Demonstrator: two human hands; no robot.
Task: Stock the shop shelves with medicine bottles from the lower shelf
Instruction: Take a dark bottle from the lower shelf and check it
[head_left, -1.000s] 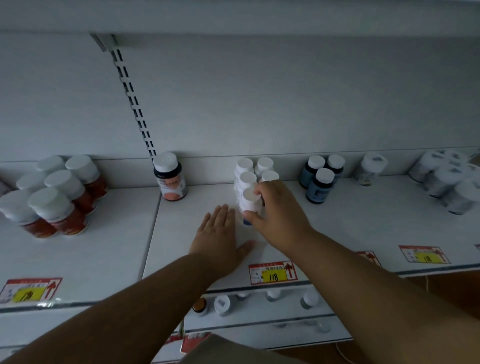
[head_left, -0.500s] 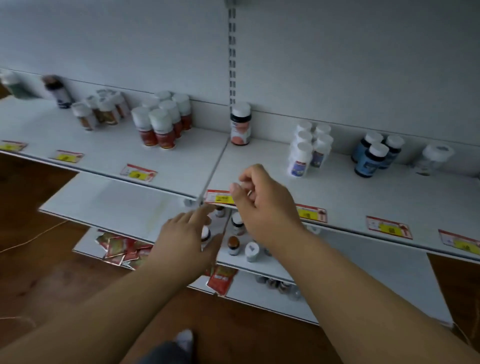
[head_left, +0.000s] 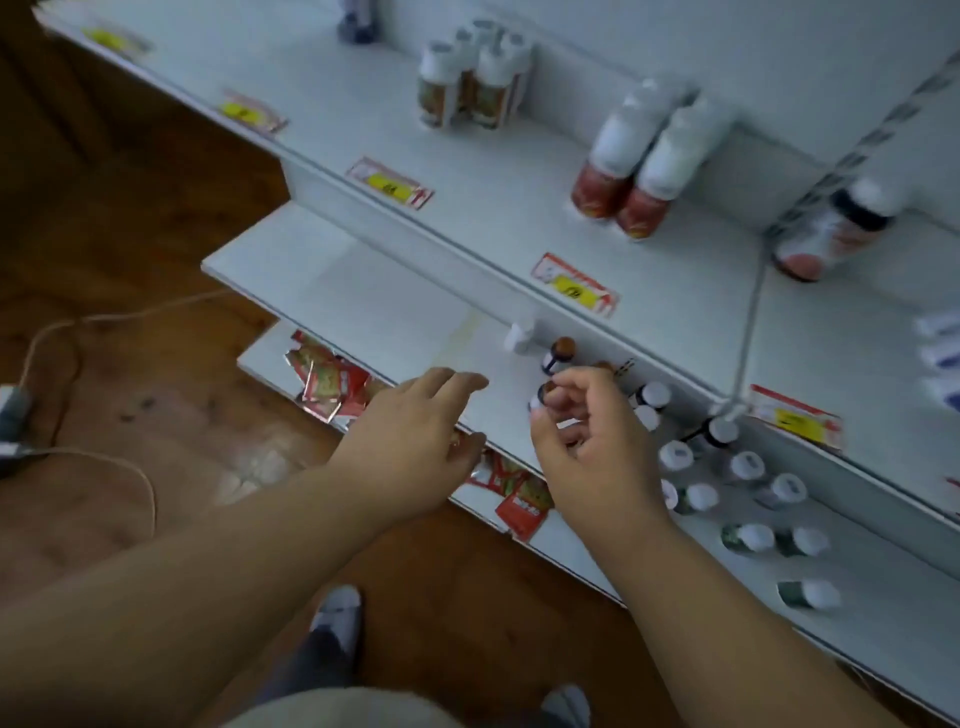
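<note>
Right grip (head_left: 587, 441) over brown-capped bottle (head_left: 545, 397), shelf edge (head_left: 498, 447) near

Both forearms are bare from the wrists back, with no sleeves, and the left hand (head_left: 415, 447) and right hand (head_left: 592, 457) carry no gloves. Below the hands, pale beige cloth (head_left: 332, 709) shows at the bottom edge, with dark grey trousers (head_left: 306, 660) above it. Two light grey shoes (head_left: 337, 616) show beneath the forearms, their toes rounded.

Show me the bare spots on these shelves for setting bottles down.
Upper shelf: bare between the brown-label bottles and red bottles. Lower shelf: bare left of the brown-capped bottle. Crowded by the white-capped bottles.
</note>
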